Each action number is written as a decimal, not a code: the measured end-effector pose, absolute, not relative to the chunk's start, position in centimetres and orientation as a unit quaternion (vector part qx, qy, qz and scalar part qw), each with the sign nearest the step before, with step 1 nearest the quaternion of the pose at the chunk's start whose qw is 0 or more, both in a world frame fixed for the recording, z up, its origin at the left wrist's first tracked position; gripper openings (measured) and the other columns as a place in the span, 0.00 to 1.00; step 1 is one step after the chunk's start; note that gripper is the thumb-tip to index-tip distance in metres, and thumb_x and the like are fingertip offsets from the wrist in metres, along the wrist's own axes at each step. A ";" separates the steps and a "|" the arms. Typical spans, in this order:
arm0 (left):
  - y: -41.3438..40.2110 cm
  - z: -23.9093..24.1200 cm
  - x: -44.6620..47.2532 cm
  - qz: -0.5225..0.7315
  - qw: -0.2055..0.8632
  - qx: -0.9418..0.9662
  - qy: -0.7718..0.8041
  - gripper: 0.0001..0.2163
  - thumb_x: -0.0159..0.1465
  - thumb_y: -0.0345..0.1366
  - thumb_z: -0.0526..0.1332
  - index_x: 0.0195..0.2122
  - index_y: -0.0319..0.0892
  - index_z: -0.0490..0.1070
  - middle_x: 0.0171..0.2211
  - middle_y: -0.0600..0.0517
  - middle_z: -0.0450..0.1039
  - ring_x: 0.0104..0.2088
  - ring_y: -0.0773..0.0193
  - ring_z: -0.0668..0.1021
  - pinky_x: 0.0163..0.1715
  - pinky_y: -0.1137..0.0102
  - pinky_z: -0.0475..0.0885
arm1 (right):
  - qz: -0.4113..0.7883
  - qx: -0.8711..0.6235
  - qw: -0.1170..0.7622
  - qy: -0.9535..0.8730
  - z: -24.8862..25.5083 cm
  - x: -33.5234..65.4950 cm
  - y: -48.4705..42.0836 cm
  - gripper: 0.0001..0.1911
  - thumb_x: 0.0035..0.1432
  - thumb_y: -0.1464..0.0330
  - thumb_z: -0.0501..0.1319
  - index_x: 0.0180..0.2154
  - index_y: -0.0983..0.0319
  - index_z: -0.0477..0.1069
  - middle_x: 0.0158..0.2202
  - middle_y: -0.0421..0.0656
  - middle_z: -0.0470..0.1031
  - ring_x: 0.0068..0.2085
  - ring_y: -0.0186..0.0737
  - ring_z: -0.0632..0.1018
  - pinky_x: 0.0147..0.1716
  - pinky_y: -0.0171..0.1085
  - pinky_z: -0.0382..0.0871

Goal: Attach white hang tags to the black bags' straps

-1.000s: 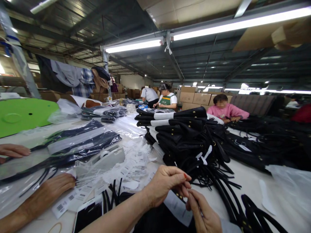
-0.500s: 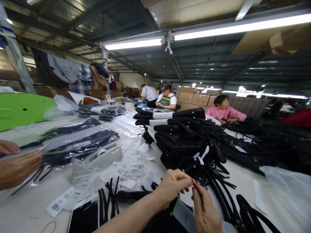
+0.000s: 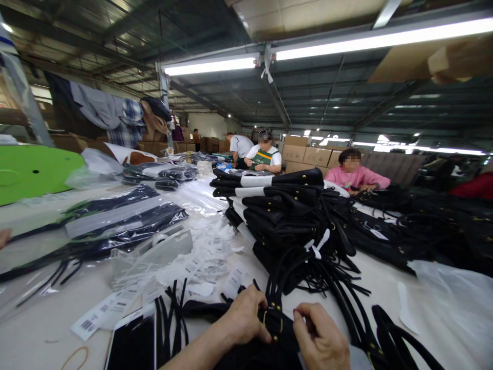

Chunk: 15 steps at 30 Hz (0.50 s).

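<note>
Dropping from the raised pinch, my left hand (image 3: 244, 318) now clamps the black strap (image 3: 274, 321) while my right hand (image 3: 321, 336), fingers curled together, hovers just beside it.

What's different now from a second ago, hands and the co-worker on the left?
Both hands have dropped from pinching something small in the air: the left hand now grips the black bag strap at its brass fitting, the right hand just beside it. The co-worker's hand has pulled back to the left edge. The stacked bags and loose tags stayed put.

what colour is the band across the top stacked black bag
White, on the top stacked black bag; head view.
</note>
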<state>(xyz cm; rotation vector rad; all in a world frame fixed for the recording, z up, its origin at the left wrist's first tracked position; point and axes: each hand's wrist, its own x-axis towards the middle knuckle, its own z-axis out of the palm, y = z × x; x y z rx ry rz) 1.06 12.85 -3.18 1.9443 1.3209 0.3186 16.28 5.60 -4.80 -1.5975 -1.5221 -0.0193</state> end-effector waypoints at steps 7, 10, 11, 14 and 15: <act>13.5 -4.0 0.9 0.201 0.500 0.697 0.473 0.18 0.33 0.34 0.69 0.29 0.38 0.75 0.28 0.56 0.61 0.26 0.69 0.62 0.24 0.73 0.56 | -0.049 -0.678 0.431 -0.593 -4.2 15.9 5.3 0.12 0.53 0.63 0.49 0.22 0.59 0.63 0.20 0.38 0.62 0.23 0.37 0.64 0.27 0.37 0.54; 13.5 -4.1 0.8 0.217 0.517 0.689 0.459 0.19 0.33 0.35 0.67 0.29 0.38 0.75 0.26 0.56 0.62 0.24 0.71 0.61 0.22 0.73 0.54 | -0.022 -0.696 0.410 -0.589 -4.6 16.0 5.3 0.13 0.53 0.62 0.48 0.22 0.58 0.63 0.21 0.38 0.64 0.24 0.38 0.66 0.28 0.37 0.55; 13.5 -4.0 0.8 0.222 0.524 0.686 0.453 0.18 0.33 0.33 0.67 0.30 0.38 0.75 0.26 0.57 0.62 0.23 0.71 0.60 0.21 0.74 0.53 | 0.005 -0.698 0.398 -0.595 -4.8 16.1 5.4 0.13 0.53 0.61 0.49 0.22 0.58 0.64 0.21 0.37 0.65 0.24 0.38 0.67 0.28 0.37 0.56; 13.1 -3.5 0.5 0.216 0.569 0.666 0.431 0.18 0.35 0.27 0.63 0.32 0.39 0.75 0.19 0.60 0.59 0.20 0.73 0.58 0.19 0.74 0.49 | 0.113 -0.684 0.365 -0.622 -5.3 16.5 5.7 0.13 0.54 0.59 0.49 0.25 0.57 0.66 0.23 0.36 0.69 0.26 0.38 0.70 0.29 0.36 0.59; 12.9 -3.3 0.4 0.210 0.584 0.660 0.423 0.19 0.36 0.26 0.61 0.32 0.40 0.75 0.16 0.60 0.57 0.19 0.74 0.57 0.18 0.75 0.47 | 0.148 -0.676 0.355 -0.629 -5.5 16.5 5.8 0.13 0.54 0.59 0.49 0.26 0.56 0.66 0.24 0.36 0.70 0.28 0.38 0.70 0.30 0.36 0.59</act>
